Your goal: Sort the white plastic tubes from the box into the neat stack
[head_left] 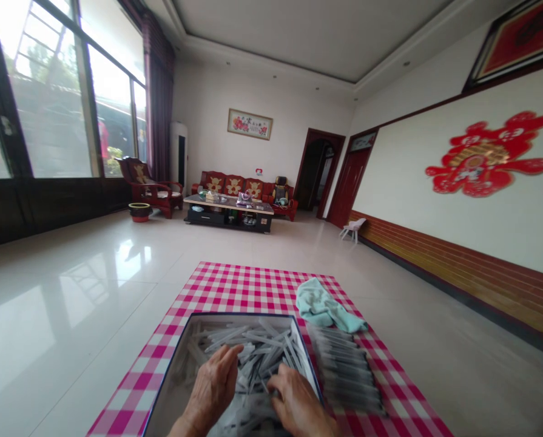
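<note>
The tubes [257,358] are smooth clear plastic, the checked cloth [271,291] matt, the tiled floor [71,303] glossy.

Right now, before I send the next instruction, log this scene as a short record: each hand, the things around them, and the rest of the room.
left hand: left hand on the clear plastic sticks, grip unclear
right hand: right hand at the same sticks, grip unclear
container: shallow blue-rimmed box
beside box: blurred row of long items; crumpled pale teal towel
under: pink-and-white checked cloth
rest: glossy tiled floor; low coffee table; red sofa
</note>
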Tool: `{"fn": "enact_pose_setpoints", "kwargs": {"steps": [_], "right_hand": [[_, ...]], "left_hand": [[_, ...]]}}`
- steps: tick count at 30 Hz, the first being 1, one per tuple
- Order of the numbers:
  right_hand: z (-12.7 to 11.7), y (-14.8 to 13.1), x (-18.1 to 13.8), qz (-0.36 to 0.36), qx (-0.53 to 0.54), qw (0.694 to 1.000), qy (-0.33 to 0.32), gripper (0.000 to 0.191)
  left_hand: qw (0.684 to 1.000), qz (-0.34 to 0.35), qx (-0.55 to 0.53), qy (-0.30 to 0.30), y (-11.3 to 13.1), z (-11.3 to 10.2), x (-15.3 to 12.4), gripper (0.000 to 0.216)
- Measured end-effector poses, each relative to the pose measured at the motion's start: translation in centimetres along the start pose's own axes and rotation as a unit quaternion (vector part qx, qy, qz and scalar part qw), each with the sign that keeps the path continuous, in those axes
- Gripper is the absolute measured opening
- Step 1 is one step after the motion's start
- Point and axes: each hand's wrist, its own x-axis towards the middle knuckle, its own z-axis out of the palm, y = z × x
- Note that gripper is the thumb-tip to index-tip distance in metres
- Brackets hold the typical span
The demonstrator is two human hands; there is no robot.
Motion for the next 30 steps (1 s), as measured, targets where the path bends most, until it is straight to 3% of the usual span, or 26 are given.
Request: {"fn": "enact_pose_setpoints", "kwargs": {"steps": [5, 11, 16, 22, 25, 30], "right_hand": [[-2.0, -0.4, 0.4, -0.017, 0.114, 0.992, 0.050, 0.019], [-3.8, -1.2, 1.5, -0.013, 0.229, 0.965, 0.129, 0.011], [-3.6, -2.4, 2.1, -0.039, 0.171, 0.976, 0.128, 0.024], [-3.1, -4.0, 2.5, -0.092, 0.097, 0.988, 0.071, 0.028], [-4.0, -3.7, 2.3, -0.093, 0.114, 0.987, 0.071, 0.029], [-5.0, -2.0, 2.2, -0.029, 0.198, 0.971, 0.132, 0.017]], "left_hand": [[0.999, 0.007, -0.041, 0.001, 0.2, -0.3, 0.1, 0.030], [1.000, 0.011, -0.003, 0.026, 0.2, -0.6, 0.2, 0.037], [0.991, 0.041, 0.099, 0.075, 0.6, -1.3, 0.7, 0.048], [0.981, 0.130, 0.140, -0.030, 1.4, -1.7, 1.2, 0.043], [0.987, 0.107, 0.117, -0.041, 1.7, -1.7, 1.3, 0.033], [0.990, 0.078, 0.112, -0.032, 1.8, -1.4, 1.4, 0.025]]}}
